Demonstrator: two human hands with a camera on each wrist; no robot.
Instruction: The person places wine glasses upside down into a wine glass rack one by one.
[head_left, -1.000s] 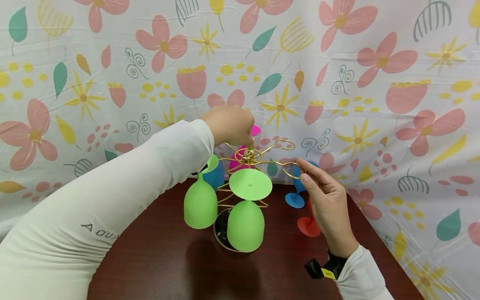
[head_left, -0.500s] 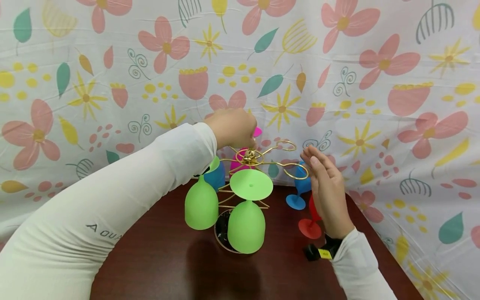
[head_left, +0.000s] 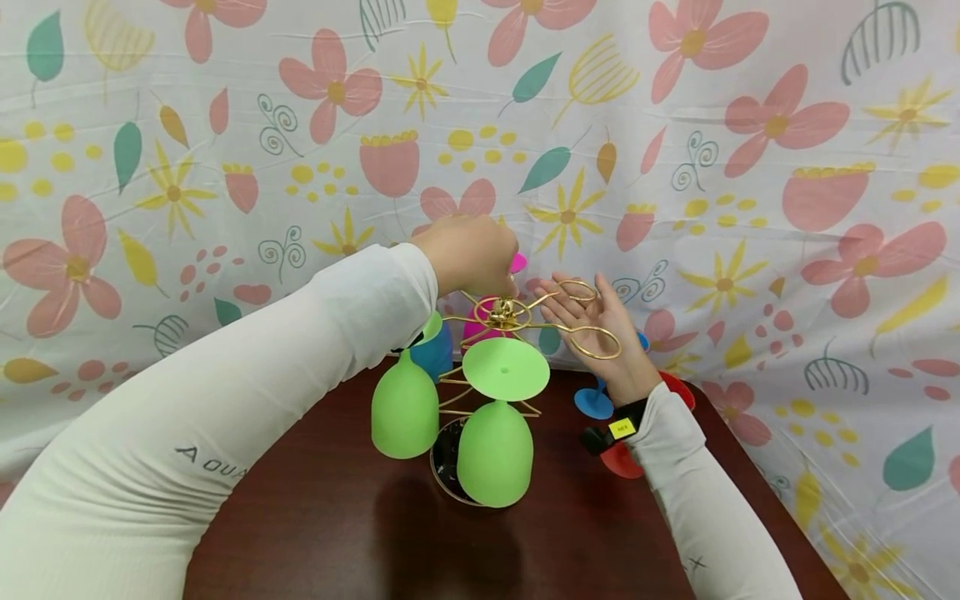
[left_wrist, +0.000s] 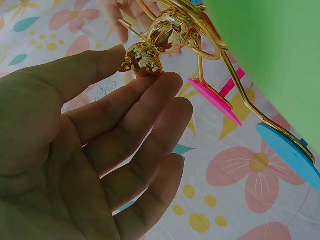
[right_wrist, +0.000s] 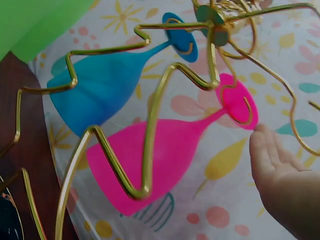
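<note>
A gold wire wine glass rack point(head_left: 504, 313) stands on the table, with two green plastic wine glasses point(head_left: 405, 408) hanging upside down at its front. In the left wrist view, my left hand point(left_wrist: 100, 135) pinches the rack's shiny gold knob point(left_wrist: 143, 59) between thumb and fingertips. My right hand point(head_left: 600, 315) is spread palm up behind two loops without glasses at the rack's right. Seen from the right wrist, its fingertips are close by the foot of a hanging pink wine glass point(right_wrist: 175, 145). A blue wine glass point(right_wrist: 110, 75) hangs beside the pink one.
Behind the right forearm, a blue glass point(head_left: 595, 404) and a red glass point(head_left: 621, 460) stand on the dark wooden table point(head_left: 315, 517), partly hidden. The rack's round black base point(head_left: 446, 454) shows below the green glasses. A flowered curtain point(head_left: 465, 100) hangs close behind.
My right hand has let go of the rack's right loop, drawn back, then moved left behind the loops with its palm turned up. My left hand stays on the knob.
</note>
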